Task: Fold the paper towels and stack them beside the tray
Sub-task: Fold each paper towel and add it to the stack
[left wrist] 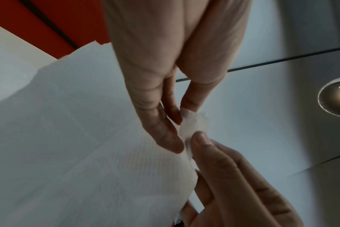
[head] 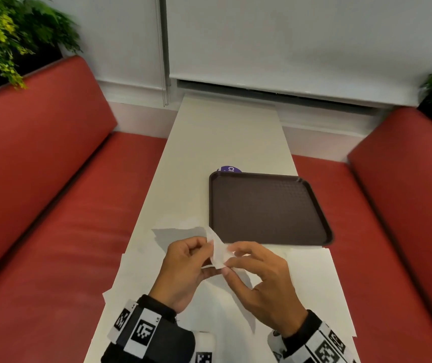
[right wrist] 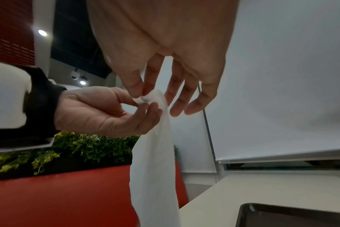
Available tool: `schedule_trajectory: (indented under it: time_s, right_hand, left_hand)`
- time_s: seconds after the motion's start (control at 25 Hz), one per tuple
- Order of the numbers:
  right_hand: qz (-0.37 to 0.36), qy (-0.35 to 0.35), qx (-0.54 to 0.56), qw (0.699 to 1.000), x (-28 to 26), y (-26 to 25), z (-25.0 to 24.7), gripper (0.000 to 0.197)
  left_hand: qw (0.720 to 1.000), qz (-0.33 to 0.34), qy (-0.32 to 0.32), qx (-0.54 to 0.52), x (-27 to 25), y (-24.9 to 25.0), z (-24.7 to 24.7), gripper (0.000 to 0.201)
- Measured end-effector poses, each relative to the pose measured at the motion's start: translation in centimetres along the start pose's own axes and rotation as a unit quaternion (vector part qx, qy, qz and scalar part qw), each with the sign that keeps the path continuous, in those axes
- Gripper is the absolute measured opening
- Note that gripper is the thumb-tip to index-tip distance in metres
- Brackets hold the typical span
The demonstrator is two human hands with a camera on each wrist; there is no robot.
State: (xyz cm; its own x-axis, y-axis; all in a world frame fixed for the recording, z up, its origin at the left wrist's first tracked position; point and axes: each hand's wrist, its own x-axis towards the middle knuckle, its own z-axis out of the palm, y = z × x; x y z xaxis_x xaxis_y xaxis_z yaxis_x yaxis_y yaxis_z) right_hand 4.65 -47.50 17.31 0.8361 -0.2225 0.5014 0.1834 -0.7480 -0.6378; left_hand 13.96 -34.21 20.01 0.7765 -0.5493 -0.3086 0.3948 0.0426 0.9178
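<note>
Head view shows your left hand (head: 183,268) and right hand (head: 259,281) both pinching one paper towel (head: 219,254) corner; pull apart unevenly and the thin sheet could tear.

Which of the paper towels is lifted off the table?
The paper towel pinched at its corner by the left hand and right hand; the other sheets lie flat on the table.

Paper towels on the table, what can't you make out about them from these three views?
- Head view: how many paper towels lie on the table; white on white, and the hands cover the middle.
- Held paper towel: whether one sheet or more; its lower end is cut off in the right wrist view.
- Purple disc: its lettering, hidden behind the tray.
</note>
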Motion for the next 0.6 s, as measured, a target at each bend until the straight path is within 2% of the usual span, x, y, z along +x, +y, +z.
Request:
schedule_trajectory:
  time_s: [0.08, 0.16, 0.2, 0.28, 0.32, 0.36, 0.44, 0.52, 0.6]
  right_hand:
    - [0.060, -0.013, 0.062, 0.996, 0.0, -0.7, 0.1, 0.041]
    - [0.143, -0.053, 0.134, 0.979, 0.6, -1.3, 0.4, 0.056]
    - [0.146, -0.064, 0.127, 0.979, 0.7, -1.4, 0.6, 0.054]
    - [0.124, -0.045, 0.090, 0.987, 0.8, -0.9, 1.4, 0.026]
    - [0.143, -0.024, 0.107, 0.984, 0.9, -0.3, 1.6, 0.011]
    - [0.192, -0.004, 0.138, 0.972, 1.0, 0.7, 1.8, 0.006]
    - [0.318, 0.033, 0.177, 0.931, 1.2, 2.9, 2.2, 0.012]
    - [0.415, 0.055, 0.113, 0.901, 1.3, 5.6, 3.0, 0.015]
    - [0.463, 0.029, 0.019, 0.886, 0.6, 7.6, 4.0, 0.023]
  left_hand:
    - [0.999, 0.012, 0.006, 0.030, -0.2, -0.1, -0.1, 0.016]
    - [0.995, 0.036, 0.007, 0.091, -0.1, -0.4, -0.3, 0.017]
    - [0.991, 0.045, 0.004, 0.123, 0.0, -0.5, -0.4, 0.019]
    - [0.985, 0.050, -0.003, 0.163, 0.0, -0.6, -1.0, 0.018]
    - [0.985, 0.048, 0.005, 0.165, 0.1, -0.8, -1.5, 0.018]
    - [0.987, 0.042, 0.025, 0.156, 0.1, -0.9, -2.2, 0.020]
    - [0.990, 0.043, 0.072, 0.117, 0.0, -1.0, -3.9, 0.030]
    - [0.992, 0.050, 0.096, 0.059, -0.3, -0.6, -5.4, 0.031]
    - [0.996, 0.045, 0.076, -0.033, -0.7, 0.7, -6.3, 0.025]
